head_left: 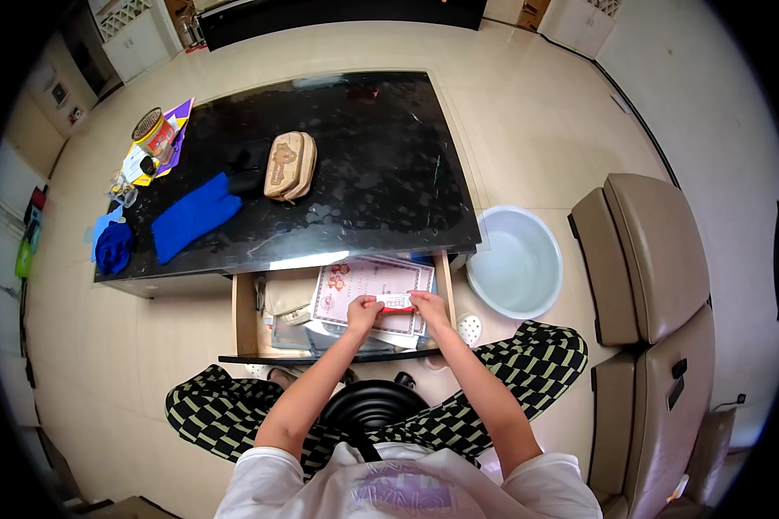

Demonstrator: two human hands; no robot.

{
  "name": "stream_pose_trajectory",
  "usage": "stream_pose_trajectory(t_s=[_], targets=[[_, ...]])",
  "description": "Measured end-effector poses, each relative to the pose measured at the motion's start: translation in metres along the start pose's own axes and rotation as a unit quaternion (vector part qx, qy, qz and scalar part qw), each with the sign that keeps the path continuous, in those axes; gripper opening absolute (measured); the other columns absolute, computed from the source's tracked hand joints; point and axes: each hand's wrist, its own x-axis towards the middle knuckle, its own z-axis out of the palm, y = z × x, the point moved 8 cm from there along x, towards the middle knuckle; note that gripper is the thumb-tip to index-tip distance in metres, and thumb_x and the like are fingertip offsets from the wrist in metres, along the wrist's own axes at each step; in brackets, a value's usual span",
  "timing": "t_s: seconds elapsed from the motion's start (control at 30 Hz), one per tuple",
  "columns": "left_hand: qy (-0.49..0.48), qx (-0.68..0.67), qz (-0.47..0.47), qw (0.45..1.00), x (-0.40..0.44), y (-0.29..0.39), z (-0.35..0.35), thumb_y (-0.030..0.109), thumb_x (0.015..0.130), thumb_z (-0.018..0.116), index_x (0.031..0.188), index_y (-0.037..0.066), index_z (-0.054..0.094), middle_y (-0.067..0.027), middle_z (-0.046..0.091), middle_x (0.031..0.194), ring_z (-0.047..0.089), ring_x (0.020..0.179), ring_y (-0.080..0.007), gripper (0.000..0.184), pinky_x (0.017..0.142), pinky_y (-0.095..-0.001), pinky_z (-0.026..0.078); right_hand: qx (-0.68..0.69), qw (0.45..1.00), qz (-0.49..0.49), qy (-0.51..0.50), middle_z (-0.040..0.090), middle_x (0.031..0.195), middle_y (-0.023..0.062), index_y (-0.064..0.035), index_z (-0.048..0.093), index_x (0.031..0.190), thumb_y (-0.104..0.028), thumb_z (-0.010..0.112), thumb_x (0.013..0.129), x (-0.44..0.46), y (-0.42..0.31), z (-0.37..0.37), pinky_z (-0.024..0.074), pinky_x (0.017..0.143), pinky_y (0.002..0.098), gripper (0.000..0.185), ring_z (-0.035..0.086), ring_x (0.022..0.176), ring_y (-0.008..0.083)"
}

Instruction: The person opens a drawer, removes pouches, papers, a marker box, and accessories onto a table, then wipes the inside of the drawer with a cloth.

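Observation:
Between my two hands is a small red and white packet [395,303], printed on its pale face. My left hand [363,313] pinches its left end and my right hand [428,306] grips its right end. Both are above an open drawer [245,316] of the black table. Under the packet, inside the drawer, lie pink certificates [355,285] with a patterned border. A cream cloth-like pouch [286,294] sits at the drawer's left, with other flat papers partly hidden beneath.
On the black marble-look table [381,164] are a tan pencil case [290,166], a folded blue cloth [196,216], a crumpled blue cloth [113,248] and a red-yellow tub [153,136]. A pale basin [515,264] stands right of the drawer, near a brown sofa [666,259].

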Motion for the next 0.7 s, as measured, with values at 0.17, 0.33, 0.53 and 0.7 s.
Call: stream_pose_trajectory(t_s=[0.17, 0.33, 0.53, 0.7], targets=[[0.013, -0.15, -0.008, 0.989, -0.048, 0.044, -0.023, 0.005, 0.075, 0.061, 0.091, -0.001, 0.054, -0.0028, 0.055, 0.075, 0.054, 0.064, -0.0091, 0.018, 0.052, -0.0221, 0.05, 0.019, 0.998, -0.064, -0.006, 0.062, 0.078, 0.0025, -0.0031, 0.061, 0.096, -0.009, 0.059, 0.077, -0.031, -0.04, 0.027, 0.0365, 0.055, 0.0177, 0.02, 0.051, 0.064, 0.0048], [0.059, -0.144, 0.142, 0.978, -0.065, 0.118, -0.073, 0.01, 0.08, 0.058, 0.09, 0.003, 0.056, -0.0008, 0.053, 0.075, 0.053, 0.067, -0.0077, 0.013, 0.052, -0.0233, 0.051, -0.017, 0.994, -0.082, -0.076, 0.062, 0.08, 0.0023, -0.0039, 0.061, 0.098, -0.011, 0.057, 0.08, -0.058, -0.104, 0.087, 0.0376, 0.059, 0.0181, 0.02, 0.053, 0.068, 0.0047], [0.088, -0.069, 0.24, 0.964, -0.036, 0.2, -0.139, 0.01, 0.08, 0.057, 0.091, 0.0, 0.059, -0.0031, 0.058, 0.079, 0.056, 0.068, -0.009, 0.015, 0.056, -0.0231, 0.049, 0.008, 0.975, -0.113, -0.191, 0.062, 0.088, 0.0052, -0.0015, 0.054, 0.109, -0.009, 0.049, 0.084, -0.045, -0.153, 0.173, 0.0423, 0.063, 0.0175, 0.027, 0.059, 0.073, 0.0086], [0.114, 0.003, 0.25, 0.961, 0.012, 0.256, -0.167, 0.011, 0.08, 0.057, 0.092, 0.001, 0.062, -0.004, 0.062, 0.08, 0.057, 0.069, -0.0083, 0.017, 0.057, -0.0225, 0.048, 0.039, 0.972, -0.084, -0.215, 0.061, 0.093, 0.0083, -0.0004, 0.05, 0.111, -0.009, 0.043, 0.086, -0.013, -0.174, 0.222, 0.0444, 0.064, 0.0191, 0.027, 0.061, 0.075, 0.0115]])
